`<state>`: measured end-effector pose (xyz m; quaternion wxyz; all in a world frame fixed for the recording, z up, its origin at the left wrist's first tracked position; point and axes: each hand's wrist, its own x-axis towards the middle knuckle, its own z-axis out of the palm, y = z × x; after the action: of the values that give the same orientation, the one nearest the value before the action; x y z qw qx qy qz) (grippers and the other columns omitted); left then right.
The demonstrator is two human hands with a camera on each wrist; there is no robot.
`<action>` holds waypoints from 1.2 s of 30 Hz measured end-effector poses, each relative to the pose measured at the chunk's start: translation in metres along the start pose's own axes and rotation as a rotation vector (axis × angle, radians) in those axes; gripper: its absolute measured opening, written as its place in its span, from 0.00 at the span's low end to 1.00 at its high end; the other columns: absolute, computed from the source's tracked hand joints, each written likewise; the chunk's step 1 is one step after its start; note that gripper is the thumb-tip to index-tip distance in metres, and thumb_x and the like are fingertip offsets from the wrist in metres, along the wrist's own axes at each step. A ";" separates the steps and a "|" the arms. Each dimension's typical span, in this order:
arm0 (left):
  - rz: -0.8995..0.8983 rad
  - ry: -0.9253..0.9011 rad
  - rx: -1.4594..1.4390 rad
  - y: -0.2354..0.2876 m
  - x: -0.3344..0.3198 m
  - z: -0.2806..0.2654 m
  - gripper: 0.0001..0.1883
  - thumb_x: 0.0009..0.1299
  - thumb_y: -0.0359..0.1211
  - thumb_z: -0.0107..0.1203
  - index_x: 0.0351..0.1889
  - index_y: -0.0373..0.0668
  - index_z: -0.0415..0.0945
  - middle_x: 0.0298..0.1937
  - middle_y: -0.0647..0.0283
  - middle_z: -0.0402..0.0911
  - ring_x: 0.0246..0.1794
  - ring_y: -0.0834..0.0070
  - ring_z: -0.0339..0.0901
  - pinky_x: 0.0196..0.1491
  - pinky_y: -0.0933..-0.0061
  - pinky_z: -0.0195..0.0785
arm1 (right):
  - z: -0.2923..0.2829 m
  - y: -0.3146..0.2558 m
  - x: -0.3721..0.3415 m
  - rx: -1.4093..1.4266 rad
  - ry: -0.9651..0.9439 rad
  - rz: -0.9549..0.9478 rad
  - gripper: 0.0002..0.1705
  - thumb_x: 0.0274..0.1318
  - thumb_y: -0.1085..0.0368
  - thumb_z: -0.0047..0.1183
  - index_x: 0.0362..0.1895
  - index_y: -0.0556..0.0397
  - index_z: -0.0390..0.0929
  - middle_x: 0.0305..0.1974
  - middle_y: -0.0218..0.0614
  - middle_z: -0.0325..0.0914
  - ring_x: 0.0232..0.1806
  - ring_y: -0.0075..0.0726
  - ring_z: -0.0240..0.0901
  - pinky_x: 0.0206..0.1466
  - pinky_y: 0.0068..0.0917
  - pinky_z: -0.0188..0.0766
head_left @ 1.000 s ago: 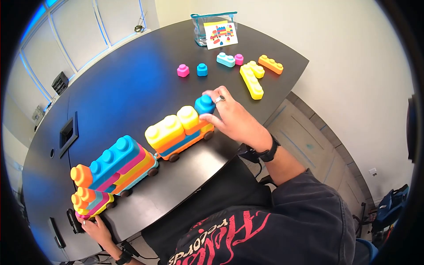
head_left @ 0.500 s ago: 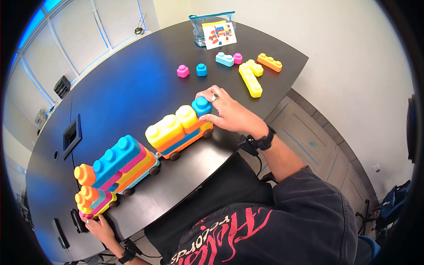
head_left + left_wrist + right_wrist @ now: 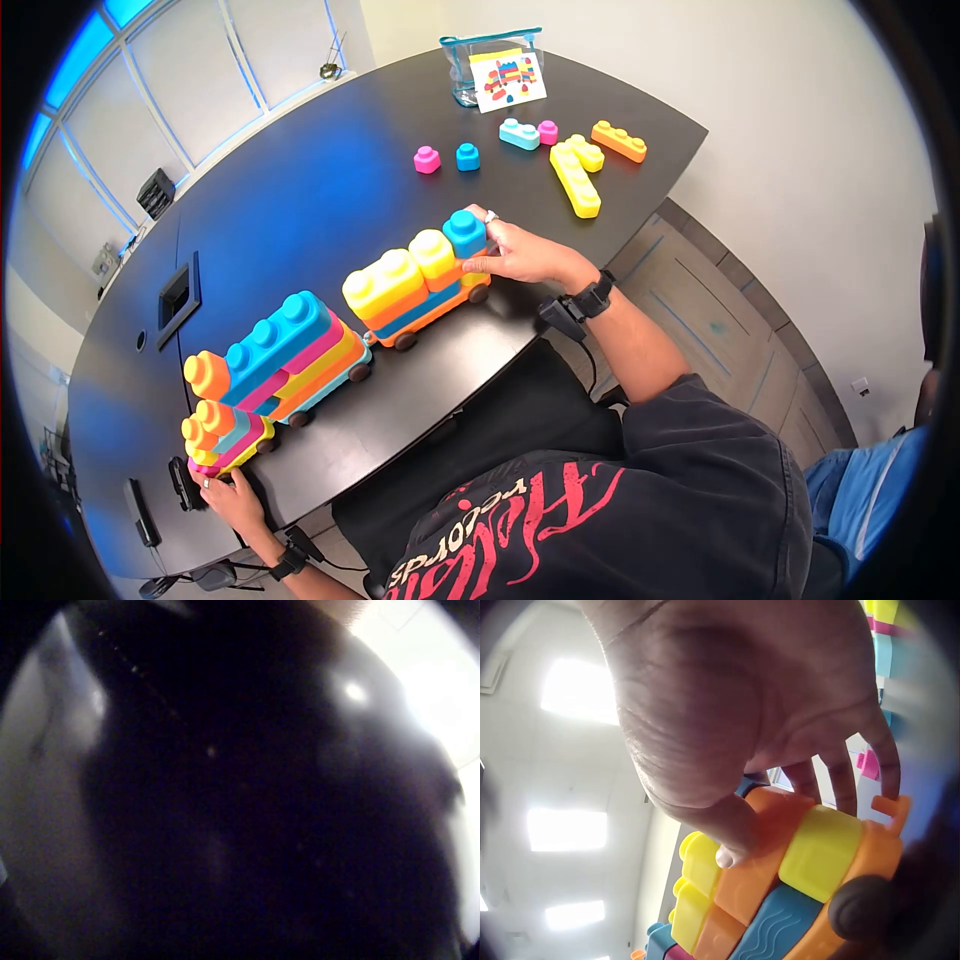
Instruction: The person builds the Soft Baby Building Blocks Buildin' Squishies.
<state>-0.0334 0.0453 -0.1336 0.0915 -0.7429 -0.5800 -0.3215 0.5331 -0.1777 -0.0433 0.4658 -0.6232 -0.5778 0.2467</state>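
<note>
A block train stands near the table's front edge. My right hand grips its rear car; in the right wrist view the thumb of that hand presses an orange block, with the other fingers behind the car. A blue block tops the rear end. The middle car carries a long blue block and an orange one. At the front car, my left hand holds the lower pink end, its fingertips partly hidden. The left wrist view is too dark to read.
Loose pink, blue, light blue, yellow and orange blocks lie farther back, before a clear bag with a picture card. A recessed table box is at left.
My right hand has shifted lower beside the blue block, its thumb now on the orange block beneath. The head view has turned slightly, and blue clothing has appeared at the right edge.
</note>
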 end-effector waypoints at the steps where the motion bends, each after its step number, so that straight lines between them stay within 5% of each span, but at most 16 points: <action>1: 0.030 0.030 0.015 0.002 0.001 0.000 0.40 0.69 0.37 0.54 0.76 0.35 0.48 0.58 0.40 0.72 0.52 0.44 0.68 0.60 0.48 0.62 | 0.000 0.000 -0.002 -0.007 0.008 0.009 0.34 0.62 0.55 0.63 0.66 0.48 0.61 0.52 0.40 0.75 0.54 0.36 0.74 0.61 0.34 0.70; 8: -0.008 -0.039 -0.003 -0.002 -0.001 -0.002 0.40 0.69 0.36 0.54 0.76 0.35 0.49 0.60 0.40 0.72 0.54 0.44 0.68 0.61 0.49 0.62 | -0.060 -0.002 -0.012 -0.165 -0.250 0.220 0.49 0.49 0.65 0.72 0.73 0.45 0.57 0.58 0.46 0.74 0.55 0.43 0.75 0.59 0.41 0.73; 11: -0.036 -0.076 -0.012 0.004 0.000 -0.007 0.39 0.68 0.35 0.54 0.75 0.34 0.50 0.66 0.43 0.69 0.57 0.44 0.67 0.63 0.48 0.59 | -0.110 -0.012 0.004 -0.339 -0.101 0.356 0.41 0.54 0.58 0.68 0.70 0.46 0.64 0.50 0.40 0.80 0.50 0.33 0.78 0.53 0.32 0.74; 14: -0.092 -0.087 -0.014 0.006 0.001 -0.008 0.40 0.69 0.36 0.55 0.76 0.36 0.49 0.62 0.40 0.71 0.55 0.43 0.68 0.61 0.50 0.62 | -0.161 0.016 0.042 -0.793 0.266 0.459 0.32 0.57 0.52 0.64 0.63 0.50 0.73 0.52 0.43 0.83 0.57 0.46 0.79 0.59 0.40 0.73; 17: -0.083 -0.085 -0.013 0.011 0.001 -0.011 0.39 0.70 0.36 0.54 0.77 0.36 0.49 0.63 0.40 0.70 0.55 0.43 0.68 0.61 0.50 0.61 | -0.185 0.022 0.062 -1.049 0.374 0.720 0.29 0.57 0.47 0.64 0.58 0.48 0.78 0.54 0.42 0.82 0.58 0.49 0.78 0.60 0.42 0.73; 19: -0.078 -0.076 -0.026 0.008 0.002 -0.008 0.39 0.70 0.35 0.54 0.77 0.36 0.49 0.64 0.40 0.69 0.55 0.43 0.68 0.61 0.50 0.61 | -0.186 0.028 0.067 -1.211 0.238 0.786 0.30 0.58 0.44 0.62 0.58 0.46 0.78 0.55 0.40 0.82 0.59 0.48 0.77 0.59 0.42 0.74; 24: -0.019 -0.028 -0.040 0.007 -0.002 -0.008 0.39 0.70 0.35 0.53 0.77 0.36 0.49 0.65 0.41 0.69 0.56 0.43 0.67 0.62 0.50 0.60 | -0.155 0.027 0.082 -0.998 0.079 0.706 0.33 0.60 0.45 0.60 0.64 0.50 0.74 0.59 0.46 0.78 0.62 0.51 0.74 0.64 0.44 0.70; 26: -0.044 -0.081 -0.042 0.012 0.000 -0.013 0.38 0.70 0.35 0.53 0.77 0.37 0.50 0.65 0.41 0.69 0.56 0.43 0.67 0.63 0.50 0.60 | -0.141 0.049 0.093 -0.994 -0.030 0.533 0.35 0.60 0.47 0.61 0.66 0.49 0.71 0.60 0.49 0.77 0.63 0.51 0.73 0.64 0.45 0.69; 32: -0.028 -0.089 -0.066 0.008 -0.001 -0.011 0.38 0.71 0.34 0.52 0.77 0.37 0.48 0.64 0.42 0.69 0.56 0.45 0.67 0.62 0.50 0.60 | -0.110 0.058 0.123 -1.071 0.059 0.435 0.43 0.57 0.56 0.66 0.73 0.48 0.60 0.63 0.55 0.69 0.64 0.59 0.70 0.65 0.45 0.71; 36: -0.061 -0.114 -0.064 0.009 -0.002 -0.014 0.38 0.70 0.33 0.50 0.76 0.34 0.48 0.70 0.42 0.63 0.61 0.44 0.63 0.66 0.51 0.57 | -0.112 0.071 0.154 -1.124 0.200 0.389 0.39 0.55 0.73 0.53 0.73 0.43 0.62 0.67 0.52 0.64 0.68 0.58 0.65 0.65 0.51 0.70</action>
<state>-0.0305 0.0342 -0.1217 0.0245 -0.7448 -0.5958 -0.2995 0.6952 -0.0570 -0.0190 0.0634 -0.8883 -0.4484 -0.0758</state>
